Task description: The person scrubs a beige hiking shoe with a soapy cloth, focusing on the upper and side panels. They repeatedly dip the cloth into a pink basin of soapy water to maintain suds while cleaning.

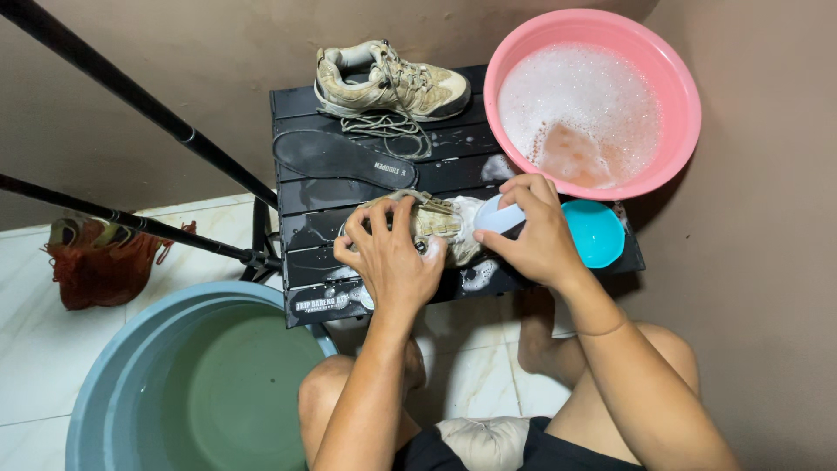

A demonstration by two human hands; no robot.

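Between my bare knees, low in view, lies a pale bundle of cloth (pixel 484 442), and to my left sits a big blue-grey tub (pixel 131 375) of greenish water on the white tiled floor (pixel 35 366). Ahead of me is the black slatted worktop (pixel 301 196), wet and flecked with suds. My left hand (pixel 392 257) is spread over a soapy tan shoe (pixel 440 222) lying on the worktop, fingers curled down around it and pinning it there. My right hand (pixel 536 235) is closed around a white brush (pixel 499 216), whose end rests against the shoe's toe side. Just beside that hand sits a small turquoise bowl (pixel 597 231). Behind it, at the worktop's far right corner, stands a pink basin (pixel 676 78) full of foamy water. A dark insole (pixel 340 157) lies flat on the slats behind the shoe, and the second shoe (pixel 388 83) stands upright at the far edge, laces trailing loose. Two black poles (pixel 139 105) slant across on the left, above a reddish net bag (pixel 105 262) on the floor.
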